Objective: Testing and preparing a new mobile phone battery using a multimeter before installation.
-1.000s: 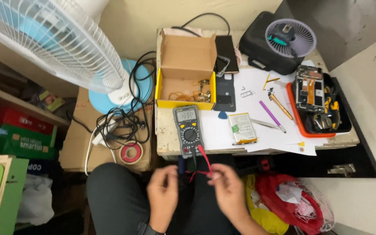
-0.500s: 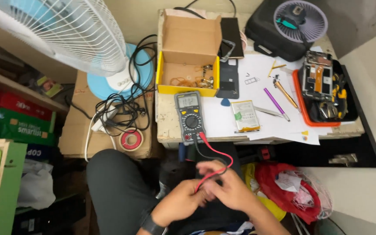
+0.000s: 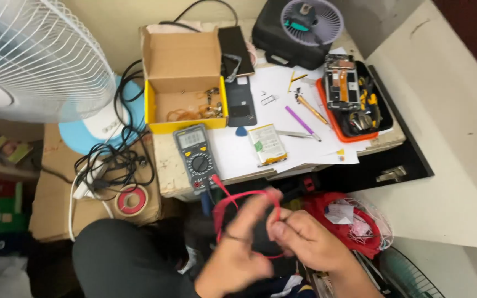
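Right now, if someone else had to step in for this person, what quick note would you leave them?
Left hand: blurred, fingers on the red test lead, looped above the lap.
Right hand: pinching the same lead where it loops round; whether a probe is in the grip cannot be told.
Multimeter: flat at the front edge of the table, the leads plugged in at its lower end.
Battery pack: on the white paper, untouched.
Opened phone: in the orange tray.
Done: leads plugged in. Left: neither lead touches any part yet.

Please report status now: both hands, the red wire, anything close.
Left hand and right hand both grip the red wire. Wire runs to the multimeter. Nothing blocking.
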